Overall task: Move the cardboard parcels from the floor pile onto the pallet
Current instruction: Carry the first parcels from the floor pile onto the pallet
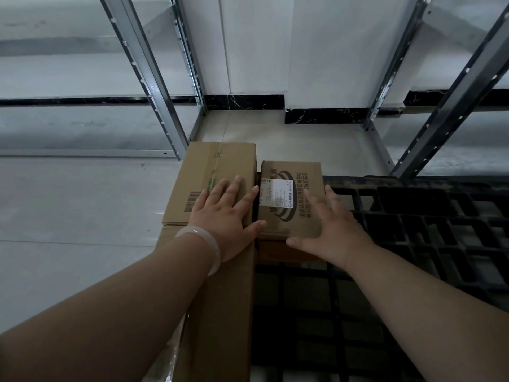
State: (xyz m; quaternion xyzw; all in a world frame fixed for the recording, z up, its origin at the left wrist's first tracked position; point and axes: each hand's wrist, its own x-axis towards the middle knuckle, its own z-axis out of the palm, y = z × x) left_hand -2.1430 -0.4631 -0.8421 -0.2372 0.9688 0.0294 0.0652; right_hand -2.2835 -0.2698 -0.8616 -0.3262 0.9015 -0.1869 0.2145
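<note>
Long cardboard parcel (220, 312) is lying nearest the camera along the left edge of the black pallet (413, 230), with the person's left forearm crossing above it. Whether it is standing on the pallet or on the floor (68, 202) beside it cannot be told. A pale bracelet (205, 245) is circling the left wrist. The left hand (223, 224) is resting flat on the barcoded parcel (212, 166), which is butting end to end against the long one; its fingers (237, 186) are lying released and spread, the thumb reaching toward the neighbouring box. The right hand (333, 232) is covering the near right corner of the labelled parcel (292, 213), fingers (330, 193) splayed and straight along its right edge, grasping nothing. That lower parcel is sitting on the pallet near its far left corner, just beside the barcoded one. Beyond, metal shelving uprights (154, 86) are rising on both sides, and a white wall (275, 51) with dark skirting (242, 102) is closing the view.
</note>
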